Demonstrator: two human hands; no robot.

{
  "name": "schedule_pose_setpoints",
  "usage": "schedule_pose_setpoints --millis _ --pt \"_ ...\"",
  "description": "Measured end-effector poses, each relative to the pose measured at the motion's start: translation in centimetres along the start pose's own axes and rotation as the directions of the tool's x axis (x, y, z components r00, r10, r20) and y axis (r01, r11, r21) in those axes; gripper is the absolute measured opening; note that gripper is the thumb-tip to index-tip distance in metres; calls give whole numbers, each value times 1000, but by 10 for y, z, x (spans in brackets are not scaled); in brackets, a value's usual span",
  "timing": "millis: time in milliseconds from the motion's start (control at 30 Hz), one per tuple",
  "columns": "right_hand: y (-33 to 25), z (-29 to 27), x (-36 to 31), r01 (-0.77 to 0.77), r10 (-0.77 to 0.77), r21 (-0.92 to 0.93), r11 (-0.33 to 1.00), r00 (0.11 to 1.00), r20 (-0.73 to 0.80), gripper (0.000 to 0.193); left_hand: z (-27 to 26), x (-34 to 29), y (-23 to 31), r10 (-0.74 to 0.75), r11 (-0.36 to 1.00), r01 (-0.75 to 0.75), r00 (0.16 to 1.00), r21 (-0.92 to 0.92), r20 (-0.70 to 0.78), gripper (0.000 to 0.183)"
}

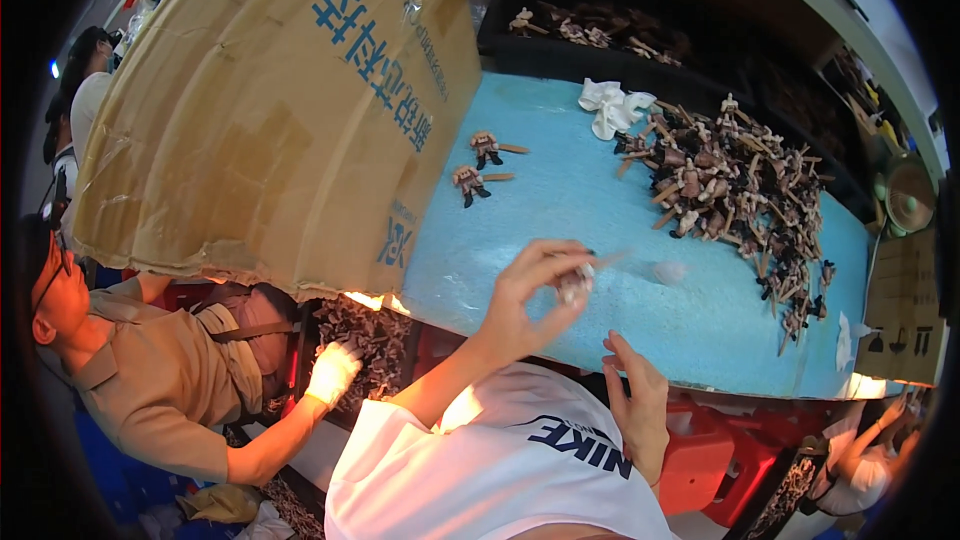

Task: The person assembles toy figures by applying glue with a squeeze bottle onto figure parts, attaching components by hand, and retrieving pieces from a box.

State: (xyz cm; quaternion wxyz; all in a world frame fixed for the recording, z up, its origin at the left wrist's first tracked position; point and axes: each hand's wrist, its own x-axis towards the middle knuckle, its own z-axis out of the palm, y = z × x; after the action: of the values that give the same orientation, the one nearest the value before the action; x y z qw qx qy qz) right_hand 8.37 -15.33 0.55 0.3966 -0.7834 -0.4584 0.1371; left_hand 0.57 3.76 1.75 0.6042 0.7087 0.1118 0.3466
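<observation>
Above the blue tabletop [500,240], my left hand [518,308] is closed in a pinch on a small figurine [574,285]. A thin light-brown stick points right from it, blurred. Lower and to the right, my right hand [640,410] is near the table's front edge with its fingers apart and nothing in them. Two small figurines with sticks, one figurine [486,148] above another figurine [468,183], lie at the table's left. A large heap of similar figurines [720,180] in dark and pale colours covers the right side.
A tall cardboard sheet [280,120] walls off the left. Crumpled white tissue [610,108] lies beside the heap. Black bins [600,55] with more parts stand behind. A small fan [905,195] is at right. A co-worker [160,370] reaches into a parts bin at lower left; red stools [700,455] stand below.
</observation>
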Motion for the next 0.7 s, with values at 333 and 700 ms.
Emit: schedule_pose_setpoints --millis 333,700 --pt "-5 1 4 56 -37 -113 992 985 167 45 -53 0 -62 142 648 62 969 759 -200 35" --pt "-1 0 -4 18 20 -175 984 977 214 42 -72 57 -86 243 459 -31 966 888 -93 34"
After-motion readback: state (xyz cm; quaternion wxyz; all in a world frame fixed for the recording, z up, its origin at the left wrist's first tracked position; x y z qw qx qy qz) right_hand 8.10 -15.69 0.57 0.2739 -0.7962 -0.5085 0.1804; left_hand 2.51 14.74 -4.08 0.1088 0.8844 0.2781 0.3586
